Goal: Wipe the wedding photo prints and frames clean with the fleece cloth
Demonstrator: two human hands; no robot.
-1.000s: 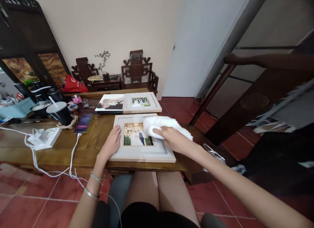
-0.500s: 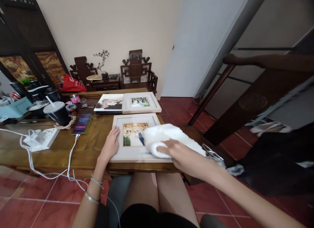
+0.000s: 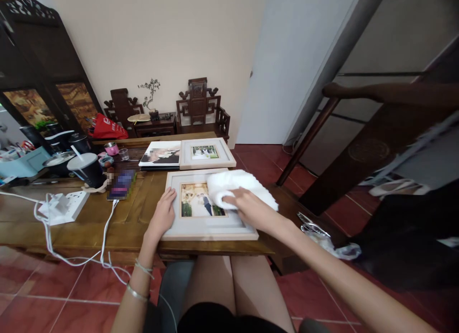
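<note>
A light wooden picture frame (image 3: pixel 210 237) lies flat at the table's front edge, with a photo in a pale mat. My left hand (image 3: pixel 164 213) grips its left side, fingertips over the border. Bunched in my right hand (image 3: pixel 245 206) is a white cloth (image 3: pixel 247 181), pressed on the frame's right half. The cloth covers the photo's upper right corner and part of the right border, and one end hangs past that border.
Behind lie a second picture frame (image 3: pixel 229 158) and a photo album (image 3: pixel 158 156). To the left are a phone (image 3: pixel 122 184), a power strip (image 3: pixel 73 206) with white cables and a dark cup (image 3: pixel 88 169) with a straw. A wooden chair (image 3: pixel 322 146) stands at the right.
My right hand and the cloth have moved away from me, up the frame, uncovering its lower right corner. My left hand stays on the frame's left side.
</note>
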